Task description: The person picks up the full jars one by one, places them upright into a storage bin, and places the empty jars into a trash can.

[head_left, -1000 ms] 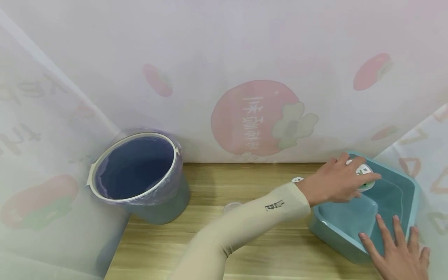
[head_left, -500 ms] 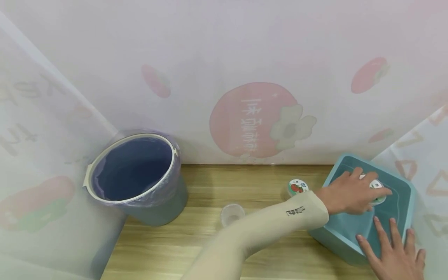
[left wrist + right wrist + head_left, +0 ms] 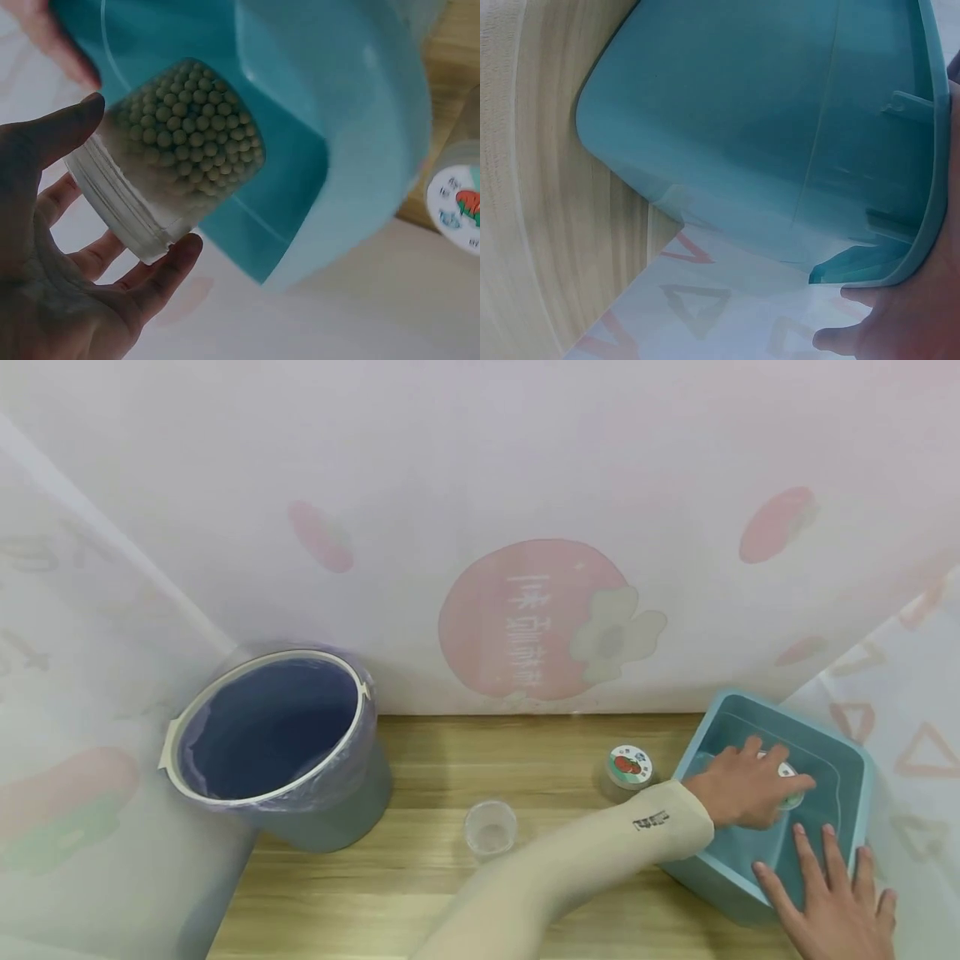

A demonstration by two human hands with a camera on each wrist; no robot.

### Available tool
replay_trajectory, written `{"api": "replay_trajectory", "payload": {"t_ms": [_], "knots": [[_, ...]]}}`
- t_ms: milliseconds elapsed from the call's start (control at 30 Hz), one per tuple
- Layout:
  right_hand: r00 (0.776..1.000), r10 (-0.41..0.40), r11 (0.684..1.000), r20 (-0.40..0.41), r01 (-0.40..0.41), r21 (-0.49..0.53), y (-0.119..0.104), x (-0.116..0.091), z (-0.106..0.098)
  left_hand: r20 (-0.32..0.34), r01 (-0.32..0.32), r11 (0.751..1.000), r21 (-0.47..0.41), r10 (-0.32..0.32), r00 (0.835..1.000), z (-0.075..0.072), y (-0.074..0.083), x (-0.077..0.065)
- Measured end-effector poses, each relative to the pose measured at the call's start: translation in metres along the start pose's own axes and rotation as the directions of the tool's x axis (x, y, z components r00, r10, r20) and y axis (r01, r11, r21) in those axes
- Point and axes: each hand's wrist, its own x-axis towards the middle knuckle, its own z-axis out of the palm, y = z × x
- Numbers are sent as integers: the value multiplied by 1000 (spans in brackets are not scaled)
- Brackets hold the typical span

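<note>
My left hand, in a pale sleeve, grips a clear jar with a white label inside the teal rectangular bin. In the left wrist view the jar is tilted and full of small round pale green balls; thumb and fingers hold it round its lid end. My right hand lies with straight, spread fingers over the bin's near right rim. The right wrist view shows this hand against the rim and the bin's outer side.
Left of the bin, a second jar with a strawberry-like picture on its lid stands on the wooden table. A small clear cup is farther left. A blue-grey bucket with a plastic liner stands at the far left. White printed sheeting encloses the table.
My left hand, with the jar, has moved away from the back rim and lower into the bin. Its sleeve has uncovered the second jar and the cup. My right hand stays at the rim.
</note>
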Motion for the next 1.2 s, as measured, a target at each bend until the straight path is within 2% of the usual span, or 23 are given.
{"api": "replay_trajectory", "payload": {"t_ms": [133, 233, 367, 567, 800, 1000, 1200], "knots": [[1000, 13, 1000, -8, -13, -2, 0, 0, 1, 28, 13, 1000, -13, -13, 1000, 6, 6, 6], [1000, 17, 1000, -17, -17, -8, 1, 1, 2, 22, 7, 1000, -20, -6, 1000, 10, 7, 9], [1000, 7, 1000, -18, -7, -11, 1, 1, 4, 25, 5, 1000, -31, -4, 1000, 15, 7, 11], [1000, -16, 1000, -27, 16, 2, 2, 2, 6, 65, 25, 999, -42, -22, 998, 21, 8, 12], [999, -5, 1000, -47, 5, 16, 4, 1, 6, 101, 30, 999, -25, -27, 994, 22, 9, 9], [998, -5, 1000, -69, 7, 21, 4, 0, 6, 87, 34, 999, 4, -34, 996, 27, 13, 2], [999, 12, 1000, -48, -11, 23, 3, -2, 6, 90, 29, 998, 51, -33, 995, 36, 16, -2]]}}
